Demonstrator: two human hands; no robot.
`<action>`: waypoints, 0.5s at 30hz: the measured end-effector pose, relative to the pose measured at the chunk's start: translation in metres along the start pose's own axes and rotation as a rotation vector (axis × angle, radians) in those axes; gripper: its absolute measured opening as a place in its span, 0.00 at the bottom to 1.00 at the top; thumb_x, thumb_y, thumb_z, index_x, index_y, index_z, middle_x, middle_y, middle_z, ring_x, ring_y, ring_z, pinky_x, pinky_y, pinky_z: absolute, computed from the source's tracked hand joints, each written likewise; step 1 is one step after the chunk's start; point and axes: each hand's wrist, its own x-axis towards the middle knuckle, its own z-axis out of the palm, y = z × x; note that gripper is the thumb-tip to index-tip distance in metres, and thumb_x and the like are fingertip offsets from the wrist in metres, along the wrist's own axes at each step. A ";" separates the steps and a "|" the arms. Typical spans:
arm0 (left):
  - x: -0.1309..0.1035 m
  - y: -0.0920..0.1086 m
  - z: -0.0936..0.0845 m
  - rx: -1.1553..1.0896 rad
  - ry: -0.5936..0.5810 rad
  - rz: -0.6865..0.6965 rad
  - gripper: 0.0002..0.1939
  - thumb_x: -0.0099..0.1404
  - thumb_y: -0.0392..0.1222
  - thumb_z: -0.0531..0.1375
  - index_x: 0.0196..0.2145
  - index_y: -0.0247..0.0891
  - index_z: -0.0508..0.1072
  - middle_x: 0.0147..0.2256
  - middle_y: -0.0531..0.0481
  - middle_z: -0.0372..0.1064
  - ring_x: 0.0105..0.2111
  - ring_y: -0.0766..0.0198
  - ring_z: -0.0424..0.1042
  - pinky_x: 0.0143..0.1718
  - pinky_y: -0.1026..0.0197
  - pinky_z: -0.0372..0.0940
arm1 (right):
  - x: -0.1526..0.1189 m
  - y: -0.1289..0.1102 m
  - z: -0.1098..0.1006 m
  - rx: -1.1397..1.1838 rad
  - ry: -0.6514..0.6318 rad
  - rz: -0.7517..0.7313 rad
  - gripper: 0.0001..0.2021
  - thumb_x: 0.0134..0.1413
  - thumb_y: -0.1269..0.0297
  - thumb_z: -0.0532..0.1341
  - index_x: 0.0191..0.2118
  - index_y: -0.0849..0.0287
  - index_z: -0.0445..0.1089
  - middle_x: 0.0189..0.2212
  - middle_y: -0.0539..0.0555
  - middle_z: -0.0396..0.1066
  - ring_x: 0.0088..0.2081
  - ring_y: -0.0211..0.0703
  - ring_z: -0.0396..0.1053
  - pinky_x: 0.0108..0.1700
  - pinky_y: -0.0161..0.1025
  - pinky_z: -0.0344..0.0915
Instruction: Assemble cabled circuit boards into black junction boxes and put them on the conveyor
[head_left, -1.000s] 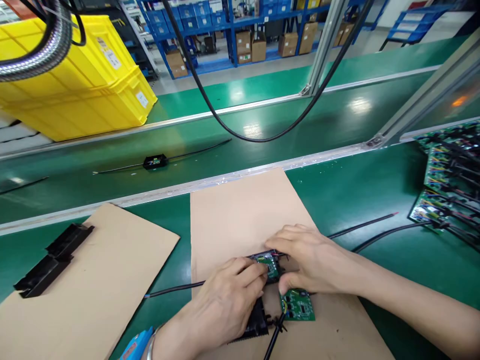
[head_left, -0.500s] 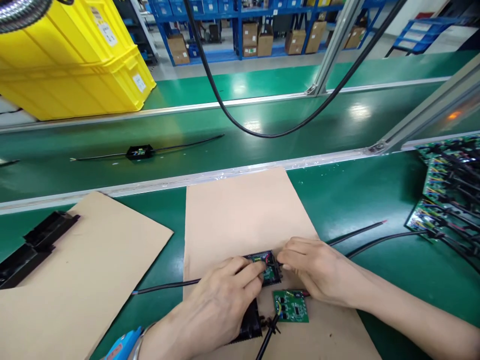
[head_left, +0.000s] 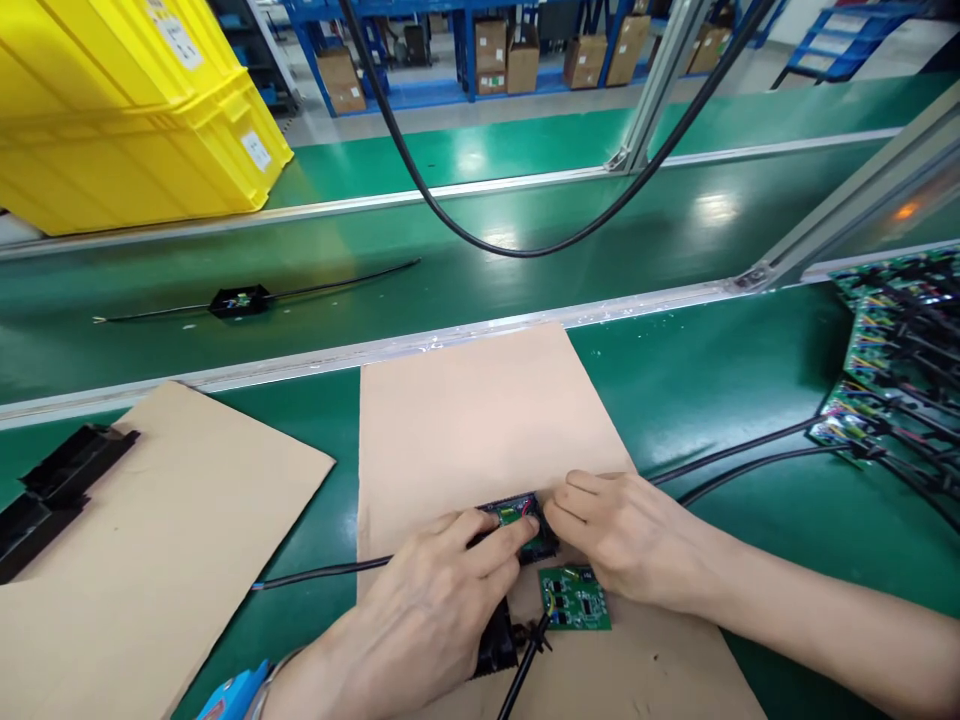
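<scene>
My left hand (head_left: 450, 600) lies over a black plastic case (head_left: 552, 550), its thumb and fingers closed around it, with fingertips at the green circuit board (head_left: 511, 512) inside. At the case's right end, my right hand (head_left: 630, 535) pinches the black cable (head_left: 720, 452) where it meets the case; the fingertips hide the exact grip. Another black cable (head_left: 330, 572) runs out leftward from under my left hand. Just below, a loose green circuit board (head_left: 589, 605) with a black cable (head_left: 521, 670) lies beside a second black case (head_left: 496, 650), partly covered by my left hand.
Brown cardboard (head_left: 465, 420) lies under the work. On another cardboard sheet (head_left: 202, 500) sit black cases (head_left: 79, 465). Wired boards (head_left: 885, 390) are piled at right. Beyond the metal rail is a cased board (head_left: 238, 300); yellow bins (head_left: 150, 170) stand behind. A black cable (head_left: 517, 250) hangs overhead.
The view has shifted slightly. The cable beyond my right hand now reaches further right, up to the piled boards. The cased board beyond the rail has moved left. Both hands stay at the case.
</scene>
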 end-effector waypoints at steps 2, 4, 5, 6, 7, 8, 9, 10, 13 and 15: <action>0.004 0.002 -0.002 -0.007 -0.004 -0.009 0.19 0.60 0.26 0.51 0.47 0.33 0.71 0.60 0.48 0.62 0.48 0.51 0.65 0.46 0.48 0.69 | 0.001 -0.002 0.000 -0.061 -0.026 -0.009 0.09 0.56 0.78 0.53 0.32 0.61 0.67 0.29 0.56 0.67 0.31 0.46 0.60 0.27 0.42 0.48; 0.007 0.003 -0.003 -0.021 -0.011 -0.021 0.15 0.60 0.28 0.52 0.43 0.34 0.71 0.58 0.47 0.65 0.46 0.51 0.66 0.46 0.48 0.69 | 0.002 -0.004 0.001 -0.100 -0.044 0.000 0.08 0.55 0.77 0.54 0.32 0.61 0.67 0.30 0.56 0.67 0.31 0.46 0.60 0.27 0.42 0.48; 0.007 0.003 -0.003 -0.030 -0.009 -0.024 0.14 0.60 0.28 0.52 0.42 0.34 0.71 0.57 0.47 0.65 0.45 0.52 0.67 0.46 0.48 0.69 | 0.002 -0.004 0.001 -0.107 -0.049 0.011 0.07 0.55 0.77 0.54 0.32 0.61 0.67 0.30 0.56 0.67 0.31 0.46 0.60 0.27 0.42 0.49; 0.007 0.002 -0.003 -0.039 0.001 -0.022 0.14 0.60 0.29 0.53 0.42 0.34 0.71 0.57 0.48 0.65 0.46 0.52 0.67 0.46 0.48 0.68 | 0.002 -0.004 0.002 -0.099 -0.047 0.022 0.07 0.55 0.77 0.54 0.32 0.61 0.67 0.30 0.56 0.67 0.31 0.45 0.60 0.27 0.41 0.50; 0.006 0.001 -0.003 -0.048 0.015 -0.017 0.14 0.61 0.29 0.52 0.44 0.35 0.71 0.58 0.48 0.65 0.46 0.53 0.67 0.47 0.49 0.68 | 0.000 -0.003 0.002 -0.075 -0.038 0.033 0.08 0.56 0.77 0.54 0.32 0.61 0.67 0.30 0.55 0.67 0.31 0.45 0.60 0.28 0.41 0.51; 0.004 0.000 -0.002 -0.052 0.034 -0.012 0.15 0.62 0.30 0.52 0.46 0.35 0.70 0.58 0.49 0.64 0.47 0.53 0.66 0.48 0.50 0.67 | -0.001 -0.003 0.003 -0.042 -0.019 0.046 0.08 0.57 0.77 0.53 0.32 0.61 0.68 0.30 0.54 0.66 0.32 0.44 0.60 0.30 0.41 0.53; 0.002 -0.001 -0.001 -0.052 0.051 -0.009 0.17 0.63 0.30 0.52 0.49 0.35 0.69 0.59 0.48 0.63 0.48 0.53 0.66 0.50 0.50 0.66 | -0.003 -0.002 0.004 -0.003 0.008 0.061 0.09 0.59 0.77 0.53 0.32 0.61 0.68 0.30 0.54 0.66 0.32 0.43 0.60 0.31 0.40 0.54; 0.000 -0.002 0.000 -0.049 0.061 -0.008 0.19 0.63 0.31 0.52 0.52 0.35 0.68 0.60 0.48 0.62 0.49 0.53 0.66 0.51 0.50 0.66 | -0.005 -0.001 0.006 0.035 0.041 0.075 0.10 0.60 0.76 0.52 0.33 0.61 0.68 0.30 0.54 0.66 0.33 0.43 0.60 0.33 0.40 0.55; -0.003 -0.002 0.001 -0.026 0.048 -0.016 0.23 0.62 0.30 0.53 0.55 0.35 0.65 0.62 0.48 0.60 0.50 0.53 0.66 0.52 0.49 0.65 | -0.011 0.001 0.014 0.073 0.141 0.076 0.13 0.62 0.77 0.49 0.35 0.62 0.70 0.30 0.54 0.65 0.32 0.43 0.59 0.34 0.40 0.56; -0.002 0.001 0.000 -0.006 0.030 -0.027 0.23 0.61 0.29 0.53 0.54 0.35 0.66 0.62 0.47 0.60 0.49 0.53 0.66 0.50 0.49 0.66 | -0.014 0.001 0.018 0.031 0.185 0.040 0.13 0.62 0.77 0.49 0.36 0.63 0.70 0.29 0.54 0.64 0.31 0.44 0.57 0.33 0.41 0.55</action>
